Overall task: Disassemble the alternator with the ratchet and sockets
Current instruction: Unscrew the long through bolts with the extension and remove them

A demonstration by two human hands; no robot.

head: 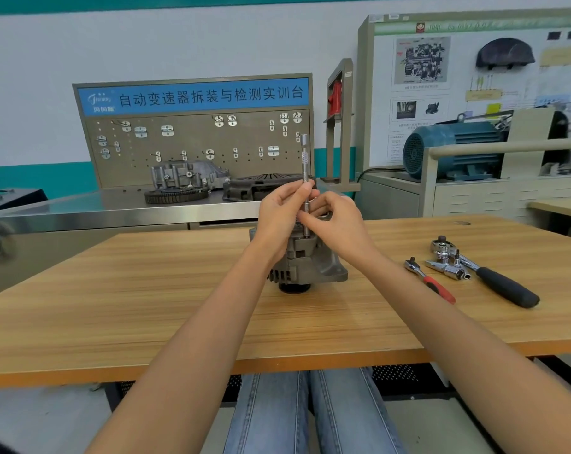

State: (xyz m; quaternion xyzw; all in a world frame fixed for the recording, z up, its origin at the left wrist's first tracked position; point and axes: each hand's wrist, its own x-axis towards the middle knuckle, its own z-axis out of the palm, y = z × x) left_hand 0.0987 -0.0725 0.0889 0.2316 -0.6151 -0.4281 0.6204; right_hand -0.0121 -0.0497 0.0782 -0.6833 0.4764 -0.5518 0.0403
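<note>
— Where's the alternator (305, 260)?

— Mid-table (146, 290), upright, under both hands. My left hand (282, 213) pinches the extension bar (305, 178), standing vertical on it; my right hand (338, 217) has its fingers curled round the bar's lower end.

— Ratchets?

— The red-handled ratchet (430, 280) and black-handled ratchet (494, 280) lie to the right, sockets (449, 268) between them.

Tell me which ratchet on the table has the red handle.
The smaller ratchet, lying nearest the alternator. The larger ratchet further right has a black grip, with loose sockets between them.
</note>
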